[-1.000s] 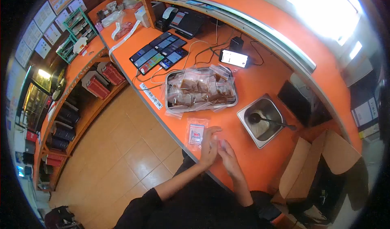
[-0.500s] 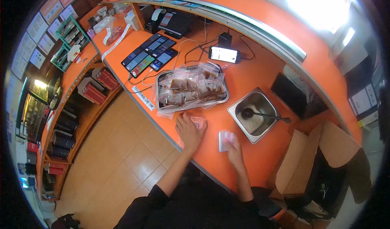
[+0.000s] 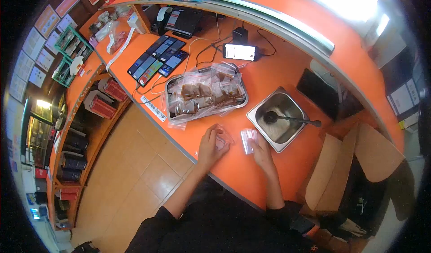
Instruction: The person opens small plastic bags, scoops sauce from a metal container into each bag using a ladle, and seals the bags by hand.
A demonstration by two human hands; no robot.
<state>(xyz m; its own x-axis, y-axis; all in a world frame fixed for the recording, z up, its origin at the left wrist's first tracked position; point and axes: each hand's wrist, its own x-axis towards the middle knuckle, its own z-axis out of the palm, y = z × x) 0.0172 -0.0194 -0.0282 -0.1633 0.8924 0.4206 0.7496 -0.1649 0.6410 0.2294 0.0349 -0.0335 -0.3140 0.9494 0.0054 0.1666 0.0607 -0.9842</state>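
My left hand (image 3: 210, 149) is closed around a crumpled clear plastic bag (image 3: 223, 138) with a pinkish tint, low over the orange counter near its front edge. A bundle of small clear zip bags (image 3: 248, 141) is gripped in my right hand (image 3: 262, 155), thumb across its face. Just beyond both hands, a metal tray (image 3: 246, 101) is heaped with zip bags of brown sauce (image 3: 197, 93). To the right of the bundle stands a square steel container (image 3: 280, 149), with a black ladle (image 3: 292, 119) resting in it. Little of its contents can be made out.
Several phones (image 3: 155, 60) lie with cables behind the tray, and another lit phone (image 3: 240, 52) is farther right. A card terminal or tablet (image 3: 183, 22) stands under the shelf. An open cardboard box (image 3: 330, 172) occupies the right side. A paper label (image 3: 152, 108) is stuck near the counter edge.
My left hand has lifted and curled around the clear bag, which now bunches up in its fingers. My right hand has tilted the bundle slightly. The whole view has shifted a little.
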